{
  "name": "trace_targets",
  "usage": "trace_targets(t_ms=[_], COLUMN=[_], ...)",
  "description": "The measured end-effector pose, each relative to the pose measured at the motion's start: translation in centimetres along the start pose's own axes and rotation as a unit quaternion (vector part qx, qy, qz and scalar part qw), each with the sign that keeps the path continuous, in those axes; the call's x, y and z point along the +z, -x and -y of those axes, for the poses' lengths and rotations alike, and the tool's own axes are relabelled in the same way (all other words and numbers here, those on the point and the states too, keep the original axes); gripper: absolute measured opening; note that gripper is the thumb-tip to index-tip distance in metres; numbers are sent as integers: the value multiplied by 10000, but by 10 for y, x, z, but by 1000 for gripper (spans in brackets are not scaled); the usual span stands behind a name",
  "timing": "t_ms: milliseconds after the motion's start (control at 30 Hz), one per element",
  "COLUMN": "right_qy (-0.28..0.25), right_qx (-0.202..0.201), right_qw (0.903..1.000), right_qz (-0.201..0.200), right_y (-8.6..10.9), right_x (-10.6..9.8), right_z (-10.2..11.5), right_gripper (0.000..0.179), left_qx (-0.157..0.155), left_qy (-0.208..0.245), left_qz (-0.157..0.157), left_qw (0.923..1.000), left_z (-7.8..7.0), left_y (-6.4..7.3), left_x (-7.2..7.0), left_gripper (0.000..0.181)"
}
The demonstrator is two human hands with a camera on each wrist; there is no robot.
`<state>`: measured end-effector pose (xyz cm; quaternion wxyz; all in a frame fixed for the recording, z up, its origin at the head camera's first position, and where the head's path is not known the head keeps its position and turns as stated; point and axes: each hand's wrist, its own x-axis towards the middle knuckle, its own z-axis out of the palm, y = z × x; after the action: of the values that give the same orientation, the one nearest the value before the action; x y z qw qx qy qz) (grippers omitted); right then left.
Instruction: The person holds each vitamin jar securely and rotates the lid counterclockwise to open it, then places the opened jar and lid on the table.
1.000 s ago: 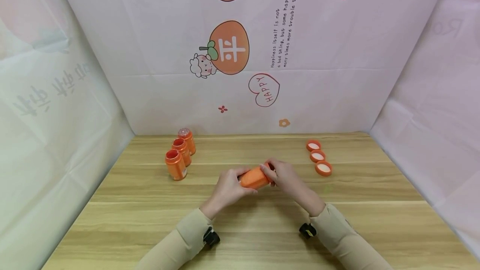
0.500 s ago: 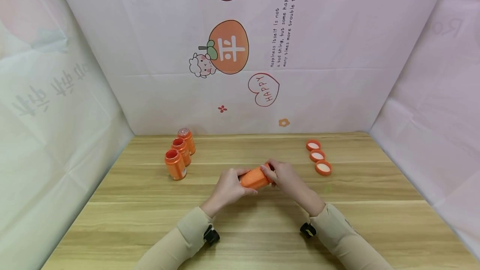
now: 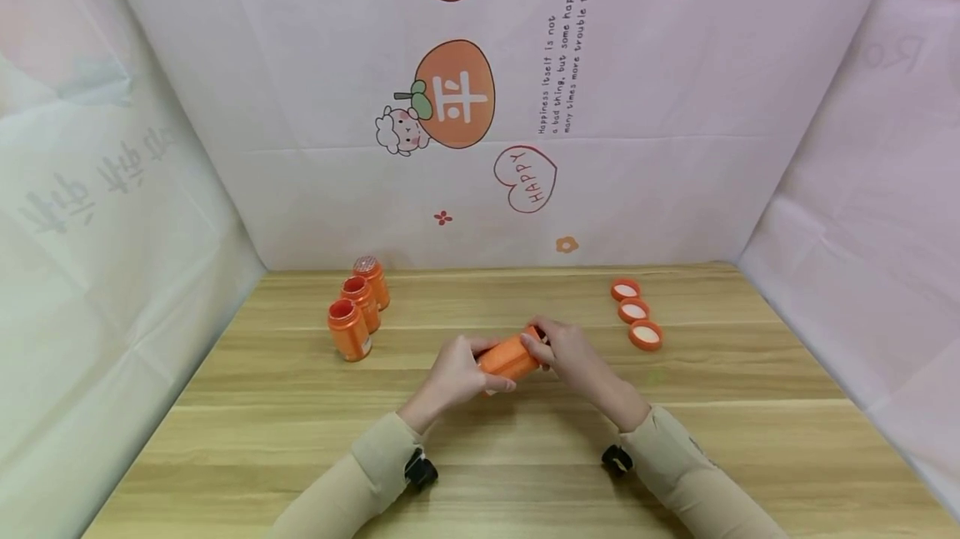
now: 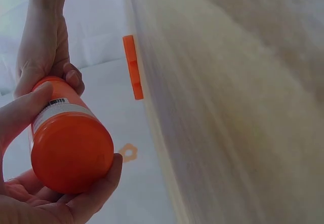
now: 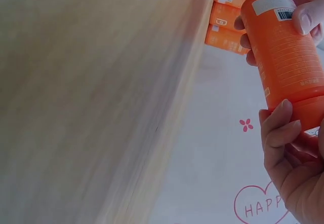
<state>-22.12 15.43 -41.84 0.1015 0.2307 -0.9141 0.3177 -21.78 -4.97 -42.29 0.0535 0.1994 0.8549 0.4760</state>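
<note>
An orange plastic bottle (image 3: 512,358) is held tilted between both hands over the middle of the table. My left hand (image 3: 456,374) grips its base end, with the thumb along one side and fingers round the other. Around the capped end curl the fingers and thumb of my right hand (image 3: 572,357). In the right wrist view the orange cap (image 5: 310,113) sits on the bottle, partly covered by that hand. A white label with a barcode (image 5: 285,14) shows near the base. The left wrist view looks onto the bottle's round orange bottom (image 4: 72,153).
Three orange bottles stand in a slanting row at the left: a near one (image 3: 350,332), a middle one (image 3: 363,306), both open-mouthed, and a rear one (image 3: 372,282) with a whitish, patterned top. Three orange lids (image 3: 646,336) lie white side up at the right. White printed cloth (image 3: 337,206) walls the wooden table (image 3: 247,439).
The bottle has turned slightly about its length, so a white patch now shows below my left thumb. Both hands stay in nearly the same place; the bottles and lids at the sides have not moved.
</note>
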Motion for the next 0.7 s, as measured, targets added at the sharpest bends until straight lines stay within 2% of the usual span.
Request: trace_targets(t_ms=[300,533,633,700], right_qy=[-71,-48,-306,-514], right_qx=[-256,-1142,-1277,-1197], right_qw=[9996,9931,9912,9914], right_qz=[19,-258,-196,-101], right_y=[-1,-1,0,1], right_x=[-2,-1,-1,-2], right_z=[-2,-10,-13,-13], right_gripper=[27,21,22,23], left_qx=[99,21,-14,1], left_qy=[-143,-87,-95,-114], left_qz=[61,235,266,246], left_qw=[9998,9997,9996,9996], left_z=[-1,0,-1,-1], left_y=[-1,-2,-2,-2], left_x=[-5,-9,-10,-10], left_gripper=[52,51,52,51])
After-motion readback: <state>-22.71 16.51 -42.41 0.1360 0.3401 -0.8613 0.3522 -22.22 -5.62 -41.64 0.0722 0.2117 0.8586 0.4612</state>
